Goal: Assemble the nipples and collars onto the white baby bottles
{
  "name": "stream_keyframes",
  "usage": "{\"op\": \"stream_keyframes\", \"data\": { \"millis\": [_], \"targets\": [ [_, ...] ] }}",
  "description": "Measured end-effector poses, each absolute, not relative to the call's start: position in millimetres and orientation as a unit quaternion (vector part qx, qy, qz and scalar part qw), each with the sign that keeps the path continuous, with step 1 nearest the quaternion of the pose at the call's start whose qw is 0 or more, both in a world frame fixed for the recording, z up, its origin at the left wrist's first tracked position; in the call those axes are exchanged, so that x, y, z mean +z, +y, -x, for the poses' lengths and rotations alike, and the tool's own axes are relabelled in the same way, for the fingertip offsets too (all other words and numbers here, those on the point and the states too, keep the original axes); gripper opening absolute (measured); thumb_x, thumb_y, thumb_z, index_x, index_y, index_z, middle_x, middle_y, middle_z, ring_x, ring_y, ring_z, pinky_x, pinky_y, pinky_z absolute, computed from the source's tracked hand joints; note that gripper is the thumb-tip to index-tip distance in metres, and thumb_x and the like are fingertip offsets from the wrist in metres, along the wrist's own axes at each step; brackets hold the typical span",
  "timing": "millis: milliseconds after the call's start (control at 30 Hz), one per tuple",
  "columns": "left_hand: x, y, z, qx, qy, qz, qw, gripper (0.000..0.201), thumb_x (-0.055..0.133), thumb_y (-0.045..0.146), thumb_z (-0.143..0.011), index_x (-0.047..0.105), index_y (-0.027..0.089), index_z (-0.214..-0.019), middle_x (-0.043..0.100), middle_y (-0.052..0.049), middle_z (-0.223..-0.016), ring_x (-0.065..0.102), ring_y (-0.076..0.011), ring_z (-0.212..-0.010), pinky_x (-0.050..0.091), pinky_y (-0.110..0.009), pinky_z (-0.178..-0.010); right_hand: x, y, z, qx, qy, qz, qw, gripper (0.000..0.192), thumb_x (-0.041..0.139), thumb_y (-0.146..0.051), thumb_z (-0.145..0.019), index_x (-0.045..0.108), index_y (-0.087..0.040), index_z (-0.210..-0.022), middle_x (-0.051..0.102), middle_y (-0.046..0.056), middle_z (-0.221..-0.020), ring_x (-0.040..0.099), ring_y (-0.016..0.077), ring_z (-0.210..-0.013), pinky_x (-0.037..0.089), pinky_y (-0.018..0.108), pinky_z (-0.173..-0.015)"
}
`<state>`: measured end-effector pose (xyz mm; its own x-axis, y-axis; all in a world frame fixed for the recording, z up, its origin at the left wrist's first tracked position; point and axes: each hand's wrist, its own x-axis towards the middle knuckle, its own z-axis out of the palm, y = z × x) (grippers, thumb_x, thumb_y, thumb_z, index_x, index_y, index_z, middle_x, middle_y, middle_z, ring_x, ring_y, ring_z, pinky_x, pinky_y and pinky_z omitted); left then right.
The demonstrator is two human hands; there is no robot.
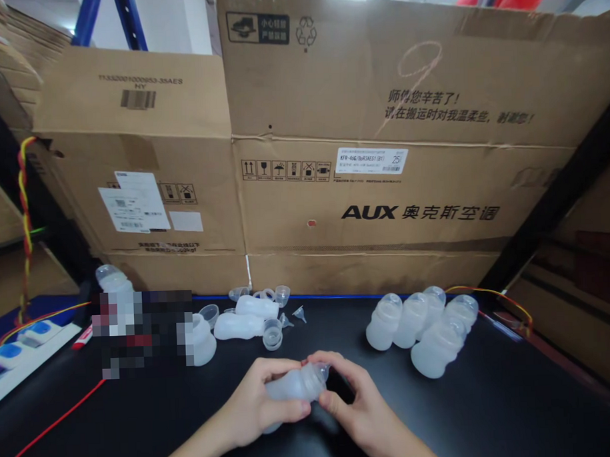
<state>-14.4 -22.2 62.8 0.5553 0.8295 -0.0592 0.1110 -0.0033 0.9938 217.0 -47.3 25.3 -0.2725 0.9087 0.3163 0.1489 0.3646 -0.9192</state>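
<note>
Bottle aslant, teat end toward right hand, seemingly pinching collar (fingertips partly hidden); left hand clasps body.

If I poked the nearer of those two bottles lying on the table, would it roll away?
The nearer lying bottle would probably roll, since its sides are round. The other lying bottle right behind might stop it. It may be light too, as it looks like cloudy plastic.
</note>
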Motion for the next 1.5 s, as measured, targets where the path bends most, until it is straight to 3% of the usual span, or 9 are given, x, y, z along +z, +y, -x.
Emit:
{"op": "stream_keyframes", "data": {
  "millis": [167,433,633,767,900,1033,1233,1367,1500],
  "targets": [
    [56,-26,10,0.341,0.389,-0.614,0.596,0.059,0.091,0.047,-0.069,0.077,0.015,-0.117,0.071,-0.004,-0.092,0.056,-0.0129,-0.075,0.047,-0.022,-0.068,26,-47,-213,0.388,-0.693,0.357,0.491,0.042,0.066,-0.048,-0.099,0.065,-0.028,-0.136,0.065,0.010,-0.134,0.063,0.0250,-0.125,0.051,0.040,-0.111],
    [68,-22,13,0.302,0.308,-0.588,0.684,0.046,0.085,0.051,-0.074,0.079,0.010,-0.093,0.063,-0.003,-0.072,0.054,-0.0082,-0.055,0.052,-0.020,-0.053,30,-47,-205,0.539,-0.620,0.299,0.484,0.053,0.073,-0.055,-0.093,0.064,-0.025,-0.134,0.065,0.012,-0.139,0.062,0.0266,-0.131,0.049,0.040,-0.115],
    [64,-19,15,0.271,0.296,-0.563,0.723,0.051,0.088,0.051,-0.063,0.082,0.008,-0.090,0.072,-0.010,-0.072,0.061,-0.0124,-0.054,0.054,-0.020,-0.048,34,-49,-204,0.590,-0.609,0.271,0.455,0.060,0.074,-0.062,-0.090,0.065,-0.021,-0.133,0.067,0.015,-0.135,0.068,0.0275,-0.121,0.054,0.039,-0.107],
    [66,-20,14,0.280,0.324,-0.541,0.724,0.052,0.086,0.052,-0.064,0.081,0.008,-0.090,0.072,-0.010,-0.073,0.061,-0.0117,-0.050,0.051,-0.019,-0.045,35,-48,-203,0.559,-0.615,0.294,0.472,0.050,0.074,-0.055,-0.093,0.067,-0.024,-0.132,0.070,0.011,-0.130,0.068,0.0251,-0.121,0.054,0.035,-0.107],
    [64,-25,10,0.298,0.332,-0.568,0.691,0.051,0.085,0.055,-0.069,0.080,0.009,-0.091,0.065,-0.005,-0.071,0.054,-0.0089,-0.051,0.052,-0.021,-0.050,30,-48,-206,0.497,-0.638,0.357,0.467,0.047,0.073,-0.052,-0.094,0.069,-0.024,-0.132,0.070,0.011,-0.130,0.066,0.0275,-0.124,0.052,0.039,-0.110],
    [53,-30,2,0.343,0.359,-0.590,0.637,0.049,0.084,0.055,-0.074,0.078,0.010,-0.094,0.060,-0.001,-0.069,0.050,-0.0078,-0.055,0.045,-0.019,-0.053,24,-45,-209,0.431,-0.653,0.413,0.466,0.047,0.074,-0.054,-0.092,0.073,-0.023,-0.127,0.072,0.013,-0.120,0.068,0.0284,-0.114,0.053,0.042,-0.104],
    [54,-29,-1,0.347,0.352,-0.601,0.628,0.057,0.083,0.058,-0.073,0.080,0.010,-0.104,0.063,-0.003,-0.073,0.049,-0.0088,-0.058,0.039,-0.019,-0.054,22,-37,-216,0.477,-0.636,0.362,0.486,0.053,0.081,-0.057,-0.085,0.070,-0.023,-0.124,0.071,0.012,-0.116,0.069,0.0217,-0.097,0.059,0.032,-0.085],
    [63,-18,12,0.272,0.316,-0.562,0.715,0.049,0.087,0.052,-0.062,0.079,0.009,-0.084,0.055,-0.001,-0.063,0.044,-0.0082,-0.053,0.033,-0.019,-0.050,26,-38,-216,0.505,-0.665,0.273,0.477,0.049,0.078,-0.057,-0.088,0.069,-0.027,-0.125,0.070,0.012,-0.127,0.068,0.0253,-0.117,0.057,0.036,-0.100],
    [59,-9,21,0.247,0.304,-0.532,0.751,0.037,0.084,0.043,-0.057,0.074,0.010,-0.069,0.048,0.001,-0.057,0.037,-0.0060,-0.049,0.023,-0.021,-0.048,23,-42,-212,0.460,-0.695,0.256,0.490,0.043,0.075,-0.054,-0.092,0.069,-0.027,-0.125,0.070,0.015,-0.128,0.067,0.0284,-0.122,0.055,0.044,-0.105]
  ]
}}
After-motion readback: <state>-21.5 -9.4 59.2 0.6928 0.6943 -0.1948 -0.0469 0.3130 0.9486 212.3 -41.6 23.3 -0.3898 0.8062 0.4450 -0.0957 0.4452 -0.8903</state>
